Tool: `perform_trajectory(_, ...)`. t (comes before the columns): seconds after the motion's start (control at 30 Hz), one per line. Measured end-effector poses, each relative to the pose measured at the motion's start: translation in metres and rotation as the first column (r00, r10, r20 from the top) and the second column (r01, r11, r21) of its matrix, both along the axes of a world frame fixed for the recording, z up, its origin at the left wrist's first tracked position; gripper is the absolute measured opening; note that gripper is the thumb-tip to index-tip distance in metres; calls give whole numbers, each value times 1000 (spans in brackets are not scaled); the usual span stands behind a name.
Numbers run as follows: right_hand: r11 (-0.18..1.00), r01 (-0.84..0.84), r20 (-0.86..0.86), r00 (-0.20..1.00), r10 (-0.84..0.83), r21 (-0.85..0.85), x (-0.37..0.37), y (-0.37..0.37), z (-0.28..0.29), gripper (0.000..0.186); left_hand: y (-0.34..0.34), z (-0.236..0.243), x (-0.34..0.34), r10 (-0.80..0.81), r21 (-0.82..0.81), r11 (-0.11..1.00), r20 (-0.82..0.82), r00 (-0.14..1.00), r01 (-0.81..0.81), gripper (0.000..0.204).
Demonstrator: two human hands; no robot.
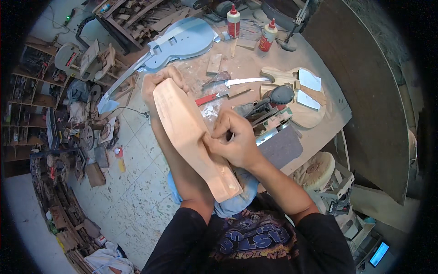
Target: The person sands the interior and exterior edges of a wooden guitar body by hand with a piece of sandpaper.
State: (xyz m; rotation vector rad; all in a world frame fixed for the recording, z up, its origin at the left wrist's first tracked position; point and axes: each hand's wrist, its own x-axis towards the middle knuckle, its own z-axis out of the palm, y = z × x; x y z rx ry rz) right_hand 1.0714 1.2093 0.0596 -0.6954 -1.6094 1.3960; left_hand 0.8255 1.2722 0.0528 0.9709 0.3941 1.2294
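A carved, pale wooden block (189,137), long and with smoothed contours, slants from the upper left toward my body. Its near end is by a light blue cloth (237,201) at my lap. My left hand (165,82) is wrapped around the far end, its fingers curled over the top edge. At the notch in the block's right side, my right hand (232,139) has its fingers curled in and its thumb pressed to the wood. Whether something small sits between those fingers is hidden.
A workbench (333,121) beyond holds a red-handled saw (212,97), a white-bladed saw (248,81), two glue bottles (233,23), a grey-blue guitar body (185,43), a pale wood guitar body (308,114) and a dark sanding block (280,148). Wood-filled shelves (34,100) stand left.
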Motion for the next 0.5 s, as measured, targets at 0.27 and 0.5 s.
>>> perform_trajectory(0.27, 994, 42, -40, 998, -38, 97, -4, -1, -3, 34, 0, 9, 14, 129, -7, 991, -89, 988, -130, 43)
perform_trajectory(0.5, 996, -39, -23, 999, 41, 78, 15, -8, -12, 27, -1, 12, 28, 361, -61, 923, -211, 908, -381, 44)
